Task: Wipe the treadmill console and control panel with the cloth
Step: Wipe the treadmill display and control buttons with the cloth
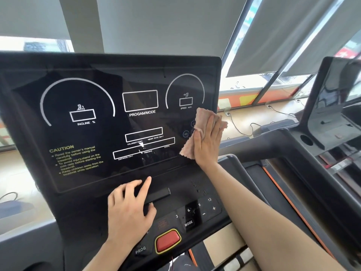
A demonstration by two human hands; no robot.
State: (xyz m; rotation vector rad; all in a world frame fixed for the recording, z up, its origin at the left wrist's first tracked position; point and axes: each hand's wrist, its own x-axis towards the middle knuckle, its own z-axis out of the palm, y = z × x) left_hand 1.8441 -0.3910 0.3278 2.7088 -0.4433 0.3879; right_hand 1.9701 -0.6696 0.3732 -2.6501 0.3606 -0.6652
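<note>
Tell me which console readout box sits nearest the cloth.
The small SPEED box, just above-left of the cloth under the right hand; INCLINE and PROGAM/MODE boxes lie farther left.

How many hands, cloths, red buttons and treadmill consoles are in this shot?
Hands: 2, the left hand resting on the control panel and the right hand pressing the cloth
Cloths: 1, the pink cloth
Red buttons: 1, the red button
Consoles: 2, the near console and the neighbouring console
Total: 6
</note>
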